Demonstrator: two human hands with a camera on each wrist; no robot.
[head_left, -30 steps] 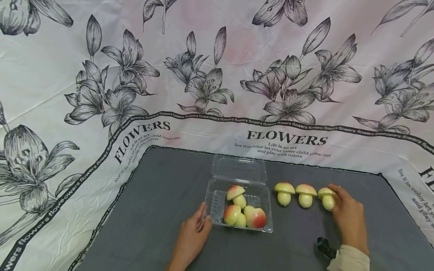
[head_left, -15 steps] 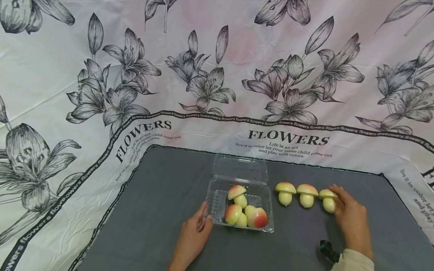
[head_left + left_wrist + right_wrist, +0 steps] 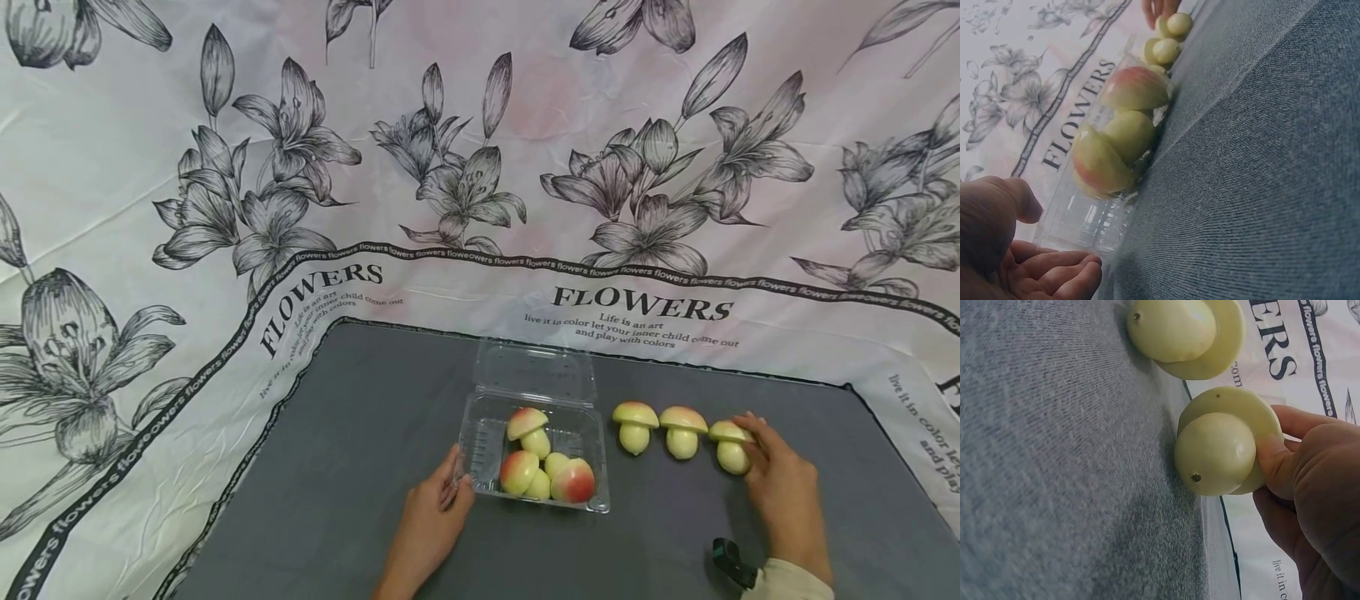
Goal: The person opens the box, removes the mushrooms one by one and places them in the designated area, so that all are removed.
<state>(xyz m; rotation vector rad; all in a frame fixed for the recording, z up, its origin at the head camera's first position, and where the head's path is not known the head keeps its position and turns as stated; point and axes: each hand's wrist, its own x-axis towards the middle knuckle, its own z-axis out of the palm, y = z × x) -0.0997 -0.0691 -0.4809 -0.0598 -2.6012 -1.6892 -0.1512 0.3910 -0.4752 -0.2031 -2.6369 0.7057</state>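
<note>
My left hand (image 3: 429, 523) pinches the left side of a clear plastic clamshell box (image 3: 480, 492), thumb above and fingers below in the left wrist view. Its lid (image 3: 534, 372) lies folded back. Inside rest three toy mushrooms with yellow-green and red caps: an upper one (image 3: 527, 423), a lower left one (image 3: 519, 473) and a lower right one (image 3: 573, 481). My right hand (image 3: 787, 492) holds the cap of the rightmost mushroom (image 3: 1216, 453) in a row, thumb on the cap's underside and the other fingers partly hidden behind it.
Two more mushrooms, a left one (image 3: 635, 427) and a middle one (image 3: 682, 432), lie in a row between the box and my right hand. A dark grey cloth (image 3: 360, 408) covers the table. Flower-printed fabric (image 3: 465, 167) rises behind and at the sides.
In the head view my right wrist has shifted slightly down and right, its fingers still at the same mushroom. Otherwise the scene only drifts slightly with the head camera.
</note>
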